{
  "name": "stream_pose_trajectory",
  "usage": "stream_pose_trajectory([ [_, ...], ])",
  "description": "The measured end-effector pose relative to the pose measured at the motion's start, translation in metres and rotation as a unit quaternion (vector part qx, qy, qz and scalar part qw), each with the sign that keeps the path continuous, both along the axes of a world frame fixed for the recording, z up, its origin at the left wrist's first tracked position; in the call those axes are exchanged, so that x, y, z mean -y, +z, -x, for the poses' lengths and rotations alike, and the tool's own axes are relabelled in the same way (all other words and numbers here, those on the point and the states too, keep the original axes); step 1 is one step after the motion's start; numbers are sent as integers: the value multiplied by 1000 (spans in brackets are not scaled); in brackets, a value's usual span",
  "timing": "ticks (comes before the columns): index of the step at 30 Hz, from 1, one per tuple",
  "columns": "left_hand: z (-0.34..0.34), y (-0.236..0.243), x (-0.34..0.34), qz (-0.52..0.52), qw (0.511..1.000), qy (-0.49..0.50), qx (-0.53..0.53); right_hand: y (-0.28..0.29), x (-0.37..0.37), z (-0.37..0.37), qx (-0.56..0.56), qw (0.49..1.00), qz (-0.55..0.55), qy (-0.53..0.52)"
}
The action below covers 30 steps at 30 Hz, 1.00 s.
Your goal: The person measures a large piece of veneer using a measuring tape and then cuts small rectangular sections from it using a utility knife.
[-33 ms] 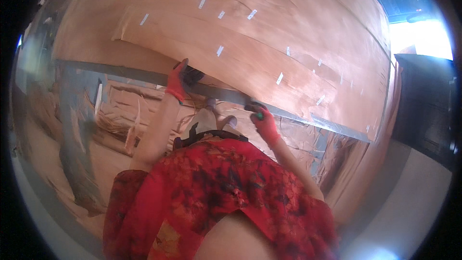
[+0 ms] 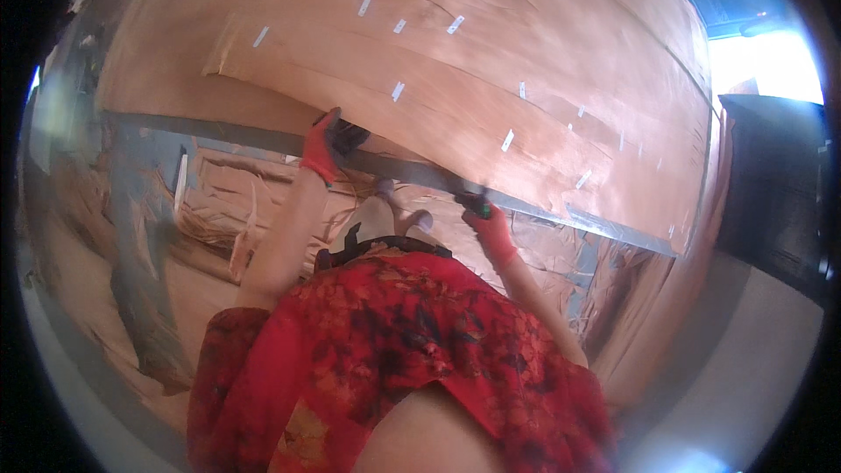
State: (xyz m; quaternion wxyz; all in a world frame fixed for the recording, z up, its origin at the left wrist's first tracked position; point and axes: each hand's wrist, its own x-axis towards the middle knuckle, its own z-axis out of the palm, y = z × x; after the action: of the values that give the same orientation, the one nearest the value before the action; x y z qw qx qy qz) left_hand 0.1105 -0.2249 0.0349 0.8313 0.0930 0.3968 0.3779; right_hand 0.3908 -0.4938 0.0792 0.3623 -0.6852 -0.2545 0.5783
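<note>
A broad, thin wood veneer sheet [image 2: 455, 101], dotted with short pale tape strips, lies over other sheets on a table. At its near edge is my left hand [image 2: 326, 149], in a red glove with dark fingers; the thumb lies over the edge and the fingers appear curled under it. My right hand [image 2: 491, 226], also gloved in red, is closed around a small dark tool [image 2: 474, 203] with a green part. That tool sits close to the sheet's near edge; motion blur hides its exact kind.
A grey table edge [image 2: 254, 136] runs between me and the sheets. Veneer scraps and crumpled offcuts [image 2: 236, 184] cover the floor around my feet. To the right stands a large dark panel or box [image 2: 771, 184]; a bright opening shows behind it.
My right hand with the tool has shifted slightly to the right and toward me. The left hand stays at the sheet's edge.
</note>
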Motion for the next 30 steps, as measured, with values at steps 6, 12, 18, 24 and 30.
stream_pose_trajectory([
  [6,-12,39,-11,-40,997,8,-66,-21,50,-39,-463,810,-166,-318],
  [12,-17,67,-40,-96,989,-18,-109,-8,33,-72,-352,849,-183,-348],
  [18,15,72,-56,-131,986,-10,-105,6,12,-93,-306,889,-206,-272],
  [24,35,141,-104,-177,977,18,-118,69,-70,-87,-242,906,-269,-222],
  [30,121,56,-100,-125,988,12,-91,31,-74,-35,-121,948,-207,-211],
])
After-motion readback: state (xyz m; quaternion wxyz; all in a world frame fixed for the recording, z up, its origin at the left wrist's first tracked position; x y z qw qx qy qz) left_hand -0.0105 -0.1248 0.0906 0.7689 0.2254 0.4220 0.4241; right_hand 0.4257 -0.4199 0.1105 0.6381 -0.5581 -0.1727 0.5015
